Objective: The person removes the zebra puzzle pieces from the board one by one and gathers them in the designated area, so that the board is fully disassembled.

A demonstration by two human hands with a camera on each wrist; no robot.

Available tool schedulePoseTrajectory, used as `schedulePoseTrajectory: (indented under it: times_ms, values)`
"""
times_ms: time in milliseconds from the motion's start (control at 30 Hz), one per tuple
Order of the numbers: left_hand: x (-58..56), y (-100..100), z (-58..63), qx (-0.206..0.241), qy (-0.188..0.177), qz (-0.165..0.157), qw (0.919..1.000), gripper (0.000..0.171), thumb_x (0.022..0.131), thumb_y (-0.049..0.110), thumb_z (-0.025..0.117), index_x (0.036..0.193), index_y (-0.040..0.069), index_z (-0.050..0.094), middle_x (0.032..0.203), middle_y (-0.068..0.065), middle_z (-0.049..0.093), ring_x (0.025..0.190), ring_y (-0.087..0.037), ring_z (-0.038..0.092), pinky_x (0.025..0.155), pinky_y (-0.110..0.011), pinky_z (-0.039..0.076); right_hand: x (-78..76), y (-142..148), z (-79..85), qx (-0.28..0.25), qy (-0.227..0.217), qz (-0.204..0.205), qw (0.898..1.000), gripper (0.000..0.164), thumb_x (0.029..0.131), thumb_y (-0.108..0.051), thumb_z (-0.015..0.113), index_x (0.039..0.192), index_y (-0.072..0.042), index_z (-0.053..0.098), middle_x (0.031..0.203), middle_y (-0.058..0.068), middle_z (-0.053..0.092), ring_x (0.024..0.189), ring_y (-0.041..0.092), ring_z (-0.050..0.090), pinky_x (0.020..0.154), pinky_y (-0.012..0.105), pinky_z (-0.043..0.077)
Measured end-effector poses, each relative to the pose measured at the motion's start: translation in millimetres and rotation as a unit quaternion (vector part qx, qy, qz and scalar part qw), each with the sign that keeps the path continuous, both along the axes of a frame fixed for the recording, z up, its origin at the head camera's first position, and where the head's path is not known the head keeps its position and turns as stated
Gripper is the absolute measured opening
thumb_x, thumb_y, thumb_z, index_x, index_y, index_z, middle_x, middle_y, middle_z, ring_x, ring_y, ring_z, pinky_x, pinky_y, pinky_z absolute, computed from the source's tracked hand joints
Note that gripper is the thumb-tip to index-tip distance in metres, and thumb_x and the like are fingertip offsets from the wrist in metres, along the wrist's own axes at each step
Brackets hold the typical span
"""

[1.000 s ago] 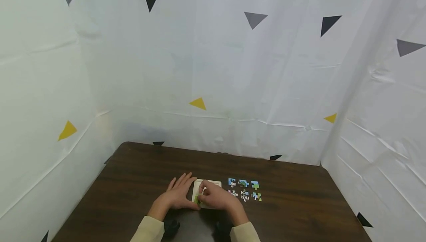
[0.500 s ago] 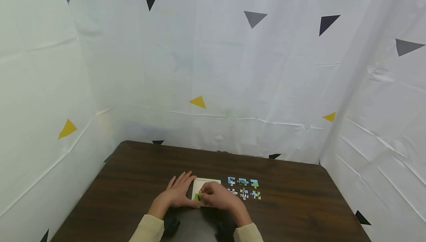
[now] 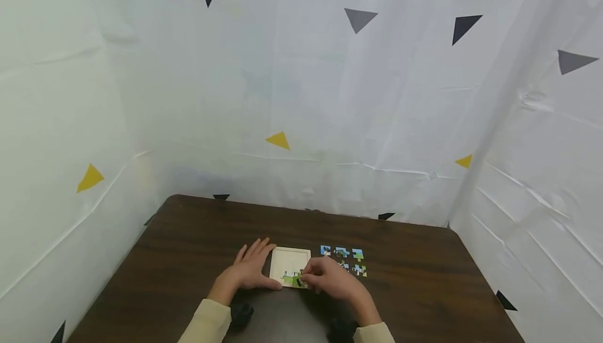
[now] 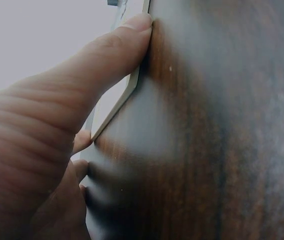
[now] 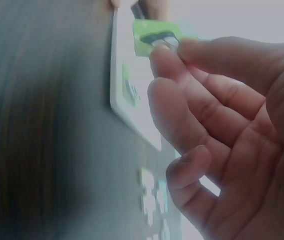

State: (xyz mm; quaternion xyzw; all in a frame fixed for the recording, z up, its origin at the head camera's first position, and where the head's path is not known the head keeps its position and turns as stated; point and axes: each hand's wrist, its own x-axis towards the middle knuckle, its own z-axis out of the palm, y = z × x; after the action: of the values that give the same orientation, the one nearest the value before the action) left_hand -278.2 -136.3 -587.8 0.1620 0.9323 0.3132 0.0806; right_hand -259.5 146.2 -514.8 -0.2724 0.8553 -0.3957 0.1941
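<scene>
A pale puzzle tray (image 3: 291, 259) lies on the dark wooden table, with green picture pieces (image 3: 288, 277) along its near side. My left hand (image 3: 249, 270) frames the tray's left side with fingers spread. In the left wrist view its thumb (image 4: 116, 47) presses along the tray's near edge. My right hand (image 3: 330, 278) is over the tray's near right corner. Between thumb and forefinger it pinches a green jigsaw piece (image 5: 149, 37) with a black and white print, held above the tray. Another piece (image 5: 128, 85) shows inside the tray's rim in the right wrist view.
Several loose jigsaw pieces (image 3: 341, 252) lie in two rows right of the tray, the nearer row partly hidden by my right hand. White sheeting (image 3: 301, 97) with coloured triangles stands behind the table (image 3: 414, 280) and at both sides.
My right hand has moved right across the tray, uncovering its middle and the green pieces at the near side. The left hand keeps its place at the tray. The head view has tilted slightly down.
</scene>
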Motion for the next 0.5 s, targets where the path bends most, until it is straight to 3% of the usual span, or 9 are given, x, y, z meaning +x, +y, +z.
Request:
schedulePoseTrajectory:
  times_ms: [133,300,500]
  values:
    - [1.0,-1,4.6,-0.004,0.0,0.004,1.0,0.128,0.071,0.083,0.083,0.169,0.016,0.033,0.18,-0.016,0.02,0.167,-0.044,0.014,0.13,-0.074,0.005,-2.1,17,3.5,0.006,-0.005,-0.004,1.0,0.02,0.109,-0.02,0.066,0.101,-0.005,0.076,0.085,0.008,0.076,0.068,0.015,0.065,0.062,0.029,0.056]
    - [-6.9,0,-9.8,-0.024,0.01,0.008,0.9996,0.129,0.07,0.083,0.083,0.169,0.018,0.033,0.181,-0.012,0.019,0.169,-0.039,0.013,0.132,-0.071,0.005,-3.0,36,11.6,0.027,-0.006,-0.006,1.0,0.022,0.11,-0.019,0.063,0.102,-0.004,0.076,0.082,0.004,0.073,0.066,0.015,0.063,0.061,0.031,0.055]
    - [-6.2,1,-10.7,-0.019,0.003,0.009,0.9998,0.126,0.072,0.078,0.086,0.169,0.018,0.033,0.182,-0.011,0.018,0.169,-0.038,0.011,0.133,-0.069,0.002,-1.8,60,14.3,0.054,-0.028,-0.007,0.998,0.023,0.108,-0.017,0.064,0.097,-0.003,0.078,0.073,0.002,0.066,0.059,0.013,0.055,0.057,0.032,0.049]
